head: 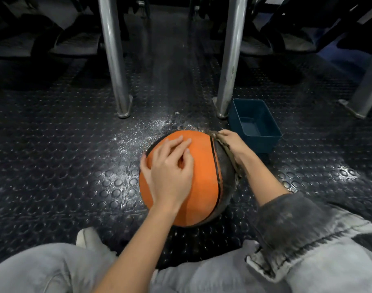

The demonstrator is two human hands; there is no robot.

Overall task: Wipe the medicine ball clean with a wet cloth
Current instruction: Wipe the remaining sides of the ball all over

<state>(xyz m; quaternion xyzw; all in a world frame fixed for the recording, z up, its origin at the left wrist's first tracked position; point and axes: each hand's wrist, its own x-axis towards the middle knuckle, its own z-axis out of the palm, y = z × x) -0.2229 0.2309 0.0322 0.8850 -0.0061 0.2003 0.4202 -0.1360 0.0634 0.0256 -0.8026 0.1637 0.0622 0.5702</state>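
An orange and black medicine ball (202,178) sits on the studded black floor between my knees. My left hand (170,168) rests on top of its orange panel, fingers loosely bent, thumb down the left side. My right hand (235,144) presses a dark, thin cloth (227,151) against the ball's black right side, its fingers curled over the cloth. The cloth trails down along the ball's edge under my forearm.
A blue plastic tub (254,125) stands just right of the ball, behind my right hand. Two metal posts (115,60) (229,60) rise from the floor beyond the ball. Wet speckles glisten on the rubber floor (75,155). My knees fill the bottom.
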